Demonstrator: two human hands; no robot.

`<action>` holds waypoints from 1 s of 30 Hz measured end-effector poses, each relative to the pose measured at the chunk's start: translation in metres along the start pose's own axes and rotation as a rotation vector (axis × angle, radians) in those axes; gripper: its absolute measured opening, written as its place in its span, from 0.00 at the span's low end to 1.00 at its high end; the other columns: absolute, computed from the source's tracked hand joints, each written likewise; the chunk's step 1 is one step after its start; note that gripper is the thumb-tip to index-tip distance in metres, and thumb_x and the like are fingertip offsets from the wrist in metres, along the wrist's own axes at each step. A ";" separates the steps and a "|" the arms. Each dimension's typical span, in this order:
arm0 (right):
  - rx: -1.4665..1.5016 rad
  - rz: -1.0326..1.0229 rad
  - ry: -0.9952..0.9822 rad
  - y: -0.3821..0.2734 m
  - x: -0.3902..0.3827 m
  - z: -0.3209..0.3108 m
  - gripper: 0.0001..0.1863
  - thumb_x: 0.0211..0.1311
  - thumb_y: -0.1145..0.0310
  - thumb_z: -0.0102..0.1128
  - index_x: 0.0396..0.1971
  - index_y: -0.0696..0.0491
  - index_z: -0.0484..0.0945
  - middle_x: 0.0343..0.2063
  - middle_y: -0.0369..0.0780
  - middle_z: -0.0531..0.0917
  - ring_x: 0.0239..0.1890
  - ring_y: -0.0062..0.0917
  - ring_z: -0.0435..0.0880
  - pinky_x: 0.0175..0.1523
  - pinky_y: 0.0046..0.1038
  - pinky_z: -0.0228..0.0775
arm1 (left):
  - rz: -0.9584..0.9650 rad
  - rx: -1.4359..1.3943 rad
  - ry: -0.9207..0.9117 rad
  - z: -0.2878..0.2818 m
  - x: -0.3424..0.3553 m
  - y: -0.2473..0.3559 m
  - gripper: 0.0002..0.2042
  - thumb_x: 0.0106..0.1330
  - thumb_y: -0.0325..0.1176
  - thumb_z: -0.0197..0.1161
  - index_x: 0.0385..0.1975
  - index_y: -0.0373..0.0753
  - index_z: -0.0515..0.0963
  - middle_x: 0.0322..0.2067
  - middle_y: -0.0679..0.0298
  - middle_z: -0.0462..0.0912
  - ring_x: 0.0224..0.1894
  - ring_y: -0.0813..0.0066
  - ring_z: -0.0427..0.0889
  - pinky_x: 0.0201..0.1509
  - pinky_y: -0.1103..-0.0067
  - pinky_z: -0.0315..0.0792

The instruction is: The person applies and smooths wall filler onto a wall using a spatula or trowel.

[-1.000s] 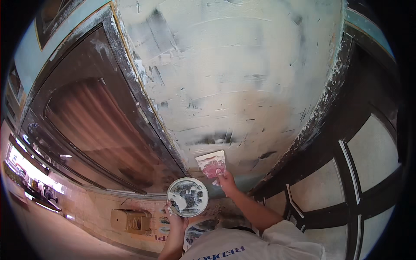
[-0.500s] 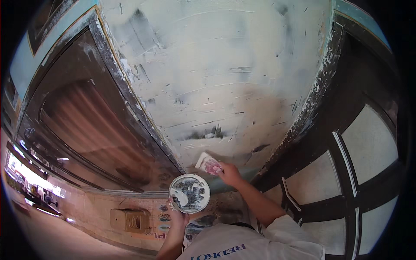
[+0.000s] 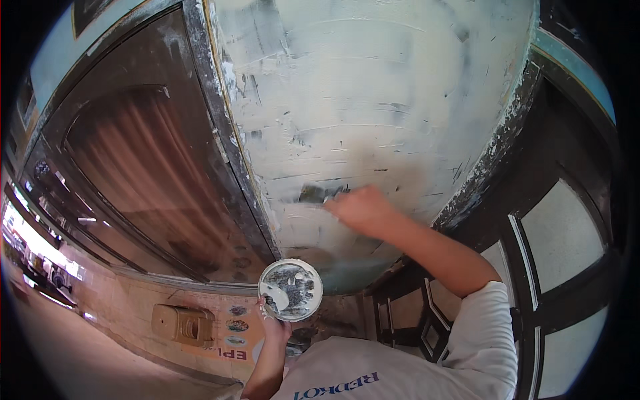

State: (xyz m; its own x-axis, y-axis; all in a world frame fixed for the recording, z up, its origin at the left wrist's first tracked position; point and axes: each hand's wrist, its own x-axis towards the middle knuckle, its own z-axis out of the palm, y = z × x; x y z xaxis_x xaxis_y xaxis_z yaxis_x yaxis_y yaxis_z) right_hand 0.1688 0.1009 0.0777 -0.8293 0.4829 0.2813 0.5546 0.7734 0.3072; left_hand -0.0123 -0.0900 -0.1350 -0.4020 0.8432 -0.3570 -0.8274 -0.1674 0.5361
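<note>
My right hand [image 3: 361, 208] is raised against a pillar of wall [image 3: 373, 100] smeared with whitish filler. It grips a flat scraper [image 3: 315, 195] whose blade lies pressed on the wall, beside a dark bare patch. Lower down, my left hand [image 3: 274, 323] holds a round shallow dish [image 3: 291, 289] from below. The dish carries grey and white filler and is tilted toward me, a little off the wall.
A dark arched window frame with a reddish curtain [image 3: 140, 180] stands left of the pillar. Dark framed glass panels [image 3: 567, 240] are on the right. A tan box [image 3: 183, 325] sits on the tiled ledge below.
My right hand has lifted the scraper from just above the dish up the wall. The dish has stayed low in my left hand.
</note>
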 end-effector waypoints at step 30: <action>0.078 -0.048 -0.073 -0.026 0.007 0.089 0.06 0.50 0.66 0.53 0.25 0.48 0.79 0.19 0.39 0.82 0.24 0.31 0.83 0.26 0.34 0.73 | 0.011 -0.087 -0.049 -0.005 0.002 -0.004 0.24 0.64 0.49 0.44 0.54 0.39 0.65 0.53 0.62 0.70 0.55 0.64 0.69 0.59 0.69 0.62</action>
State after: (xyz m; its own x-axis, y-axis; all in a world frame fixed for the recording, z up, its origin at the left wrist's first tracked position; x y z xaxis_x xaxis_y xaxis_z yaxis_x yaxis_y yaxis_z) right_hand 0.1426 0.1201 -0.0092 -0.8593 0.4709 0.1996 0.5091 0.8247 0.2463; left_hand -0.0117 -0.0904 -0.1412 -0.3934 0.8646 -0.3127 -0.8549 -0.2189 0.4703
